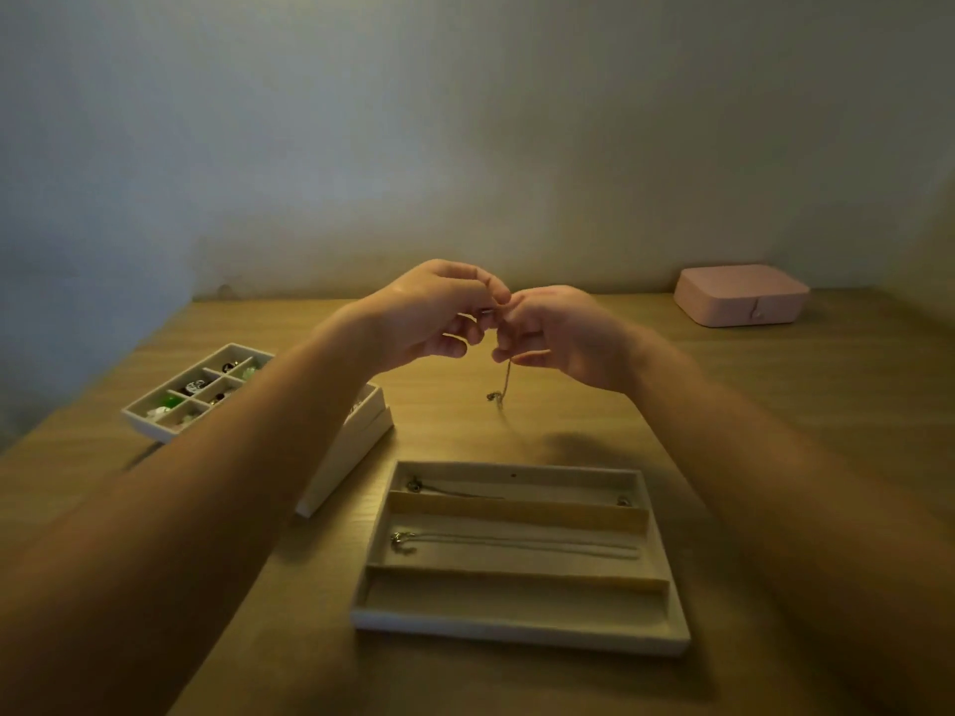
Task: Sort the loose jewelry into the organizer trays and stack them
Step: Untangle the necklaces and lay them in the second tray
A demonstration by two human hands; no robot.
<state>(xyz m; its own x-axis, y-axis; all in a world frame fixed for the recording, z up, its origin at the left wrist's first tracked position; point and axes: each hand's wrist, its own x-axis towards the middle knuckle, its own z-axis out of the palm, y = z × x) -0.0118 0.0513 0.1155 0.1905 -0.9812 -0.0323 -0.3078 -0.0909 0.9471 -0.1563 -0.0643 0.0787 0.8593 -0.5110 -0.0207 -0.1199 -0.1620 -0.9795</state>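
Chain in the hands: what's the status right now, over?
Both hands up: left hand and right hand pinch the chain, dangling above the table. In front, three-slot tray: two slots hold chains, nearest slot bare. Nothing in the way.

A single wide-angle view looks from the person's head, forward and down across the bench (775,405) to its far edge, where the wall (465,121) rises. It sits close: the left forearm (206,483) and right forearm (775,483) fill the lower corners. The bench's left edge shows; its near edge lies below frame.
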